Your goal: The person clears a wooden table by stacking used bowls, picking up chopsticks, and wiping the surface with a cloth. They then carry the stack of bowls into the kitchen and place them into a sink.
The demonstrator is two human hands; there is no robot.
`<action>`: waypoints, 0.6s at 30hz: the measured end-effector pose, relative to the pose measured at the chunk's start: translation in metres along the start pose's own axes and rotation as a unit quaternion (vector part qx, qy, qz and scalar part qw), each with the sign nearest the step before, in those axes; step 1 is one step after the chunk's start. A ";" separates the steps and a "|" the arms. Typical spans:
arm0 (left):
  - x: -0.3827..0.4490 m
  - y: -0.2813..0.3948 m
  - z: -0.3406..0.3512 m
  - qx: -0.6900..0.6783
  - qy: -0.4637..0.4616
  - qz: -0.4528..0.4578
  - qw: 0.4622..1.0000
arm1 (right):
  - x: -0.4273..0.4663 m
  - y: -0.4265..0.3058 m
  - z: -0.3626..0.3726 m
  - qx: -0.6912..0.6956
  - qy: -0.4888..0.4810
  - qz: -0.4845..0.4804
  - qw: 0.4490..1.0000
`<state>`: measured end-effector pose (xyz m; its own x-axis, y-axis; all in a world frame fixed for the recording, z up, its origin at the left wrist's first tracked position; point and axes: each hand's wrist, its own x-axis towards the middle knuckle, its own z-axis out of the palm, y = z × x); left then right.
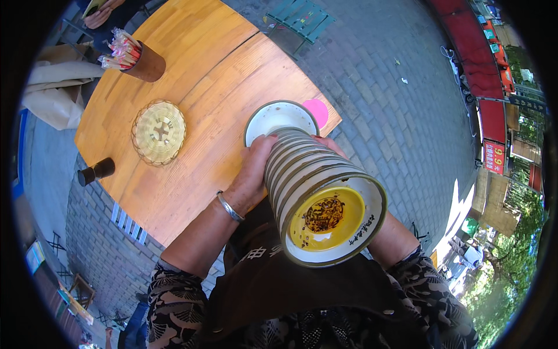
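Observation:
A tall stack of white bowls with dark rims (285,168) tilts towards me over the table corner. My left hand (256,168) grips its left side low down, a silver bracelet at the wrist. On the far right side, the fingers of my right hand (335,146) show, and the rest is hidden behind the stack. Yellow oily liquid (324,218) with dark bits lies in the top bowl, whose inner rim bears writing. At the stack's far end, a wider white dish (282,114) shows its inside; whether it rests on the table I cannot tell.
The wooden table (209,87) carries a round woven basket (160,133), a brown holder (150,65) of wrapped chopsticks, a dark cylinder (96,171) and a pink disc (317,112). Beyond it are a green folding stool (301,19) and a person's hand (98,18) with a phone. Brick paving surrounds the table.

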<state>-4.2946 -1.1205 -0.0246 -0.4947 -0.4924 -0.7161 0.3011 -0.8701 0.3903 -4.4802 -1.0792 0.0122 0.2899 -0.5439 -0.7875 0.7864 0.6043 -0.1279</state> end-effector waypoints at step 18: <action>0.060 -0.086 0.214 0.079 -0.091 -0.063 0.991 | -0.165 -0.122 -0.105 -0.044 0.076 -0.140 0.986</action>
<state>-4.5249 -1.0799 0.0229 -0.6630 -0.3629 -0.6547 0.1032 -0.9106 0.4002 -4.6816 -1.0022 0.0939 -0.0226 -0.6068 -0.7946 0.7715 0.4949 -0.3998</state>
